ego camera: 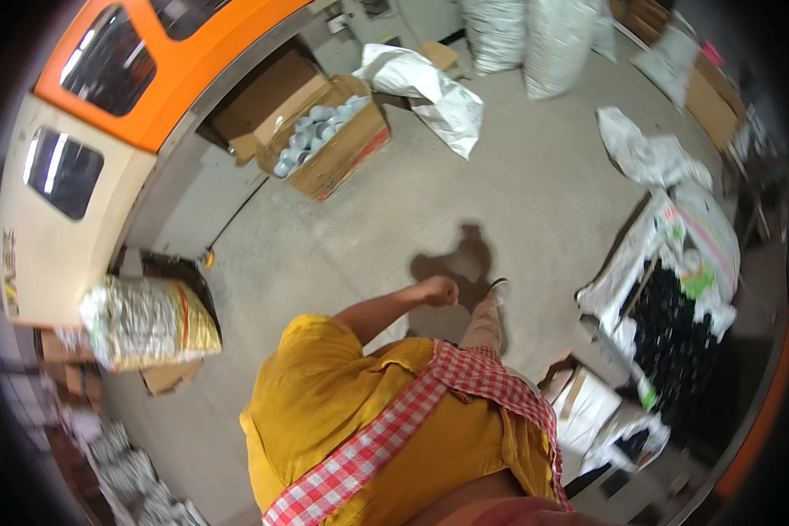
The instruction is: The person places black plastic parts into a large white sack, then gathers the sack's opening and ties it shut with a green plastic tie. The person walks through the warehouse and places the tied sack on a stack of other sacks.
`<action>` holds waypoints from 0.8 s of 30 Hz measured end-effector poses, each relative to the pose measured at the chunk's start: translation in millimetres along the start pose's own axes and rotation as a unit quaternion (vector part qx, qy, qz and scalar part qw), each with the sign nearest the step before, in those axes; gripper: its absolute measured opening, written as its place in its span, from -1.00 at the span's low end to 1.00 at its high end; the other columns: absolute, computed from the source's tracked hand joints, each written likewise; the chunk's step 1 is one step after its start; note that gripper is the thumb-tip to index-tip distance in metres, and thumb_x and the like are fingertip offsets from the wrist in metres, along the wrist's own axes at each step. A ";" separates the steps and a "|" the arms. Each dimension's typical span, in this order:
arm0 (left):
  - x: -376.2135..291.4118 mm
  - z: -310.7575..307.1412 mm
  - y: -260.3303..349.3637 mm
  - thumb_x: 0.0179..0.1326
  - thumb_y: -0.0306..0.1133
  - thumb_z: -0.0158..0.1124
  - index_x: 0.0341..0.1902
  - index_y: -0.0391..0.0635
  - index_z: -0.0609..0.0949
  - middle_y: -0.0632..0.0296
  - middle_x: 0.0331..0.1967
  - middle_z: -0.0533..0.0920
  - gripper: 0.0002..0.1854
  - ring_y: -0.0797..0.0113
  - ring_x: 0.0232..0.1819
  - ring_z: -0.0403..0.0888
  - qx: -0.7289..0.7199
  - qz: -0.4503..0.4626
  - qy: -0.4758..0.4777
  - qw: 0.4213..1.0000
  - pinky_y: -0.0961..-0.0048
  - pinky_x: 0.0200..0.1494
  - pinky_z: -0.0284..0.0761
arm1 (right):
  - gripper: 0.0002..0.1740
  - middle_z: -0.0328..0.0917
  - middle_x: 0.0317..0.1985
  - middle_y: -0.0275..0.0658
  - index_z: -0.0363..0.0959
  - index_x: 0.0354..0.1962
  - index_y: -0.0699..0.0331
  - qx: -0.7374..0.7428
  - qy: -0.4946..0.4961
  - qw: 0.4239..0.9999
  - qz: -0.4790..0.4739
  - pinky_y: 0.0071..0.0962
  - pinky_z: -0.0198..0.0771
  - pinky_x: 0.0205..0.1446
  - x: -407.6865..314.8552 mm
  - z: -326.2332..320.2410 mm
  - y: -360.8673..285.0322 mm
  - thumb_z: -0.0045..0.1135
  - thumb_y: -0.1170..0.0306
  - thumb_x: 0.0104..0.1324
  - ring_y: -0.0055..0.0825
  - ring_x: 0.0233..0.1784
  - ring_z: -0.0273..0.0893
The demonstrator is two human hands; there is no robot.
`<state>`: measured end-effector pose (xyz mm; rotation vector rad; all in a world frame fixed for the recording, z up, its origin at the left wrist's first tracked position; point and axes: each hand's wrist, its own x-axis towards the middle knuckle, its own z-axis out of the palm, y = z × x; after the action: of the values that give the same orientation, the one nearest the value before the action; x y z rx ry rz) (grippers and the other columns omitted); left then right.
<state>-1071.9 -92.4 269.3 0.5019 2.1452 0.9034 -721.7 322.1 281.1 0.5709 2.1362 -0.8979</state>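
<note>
My left hand (440,291) hangs in front of my body over the concrete floor (342,243), its fingers curled in, and nothing shows in it. My right hand is out of view. I wear a yellow shirt (342,407) and a red-and-white checked apron (375,454). One shoe (500,289) shows ahead on the floor, close to my shadow (460,256). Farther forward on the left, an open cardboard box (352,154) holds many pale grey round cup-like parts (315,135). To the right, an open white woven sack (621,263) holds a heap of small black pieces (670,335).
An orange and cream machine (191,72) runs along the left. A stuffed woven sack (151,322) stands beside it. A crumpled white sack (434,92) lies by the box. Tall full sacks (559,46) stand at the back. A white carton (582,407) sits near my right side.
</note>
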 end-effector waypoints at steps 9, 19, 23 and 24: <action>148.0 -167.2 45.1 0.07 -0.14 0.19 -0.19 -0.15 0.65 0.01 -0.35 0.68 -0.64 0.00 -0.26 0.63 -0.036 -0.152 0.225 0.962 0.19 -0.15 0.52 | -0.74 0.52 -0.35 -0.30 0.44 -0.15 0.31 -0.007 0.012 0.999 -0.053 -0.51 0.41 -0.29 226.1 -264.4 -44.9 0.15 0.31 0.30 -0.54 -0.34 0.49; 303.3 -210.1 13.9 0.11 -0.17 0.13 -0.33 -0.20 0.67 -0.05 -0.21 0.66 -0.67 0.01 -0.13 0.62 0.131 -0.259 0.054 0.955 0.13 -0.05 0.51 | -0.74 0.25 -0.58 -0.53 0.33 -0.46 0.14 0.310 0.246 0.897 -0.196 -0.68 0.11 -0.50 360.0 -575.0 -251.8 0.07 0.23 0.37 -0.76 -0.55 0.15; 372.1 -252.7 100.4 0.08 -0.17 0.16 -0.30 -0.20 0.66 -0.03 -0.37 0.67 -0.67 0.07 -0.33 0.62 -0.285 -0.189 0.308 0.888 0.22 -0.20 0.53 | -0.77 0.25 -0.65 -0.49 0.34 -0.48 0.12 0.114 0.048 0.988 -0.090 -0.61 0.17 -0.55 462.5 -569.1 -185.7 0.02 0.26 0.36 -0.69 -0.56 0.27; 381.2 -259.1 116.7 0.05 -0.16 0.21 -0.28 -0.20 0.67 0.02 -0.37 0.68 -0.66 0.14 -0.35 0.61 -0.273 -0.123 0.312 0.902 0.27 -0.23 0.53 | -0.78 0.25 -0.65 -0.48 0.33 -0.47 0.12 0.005 -0.002 0.995 -0.103 -0.60 0.17 -0.56 476.8 -578.5 -206.1 0.01 0.26 0.36 -0.69 -0.56 0.26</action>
<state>-1507.7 95.9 294.4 -0.3903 2.2680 1.5944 -1416.1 671.8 280.3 0.3555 2.2164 -1.0205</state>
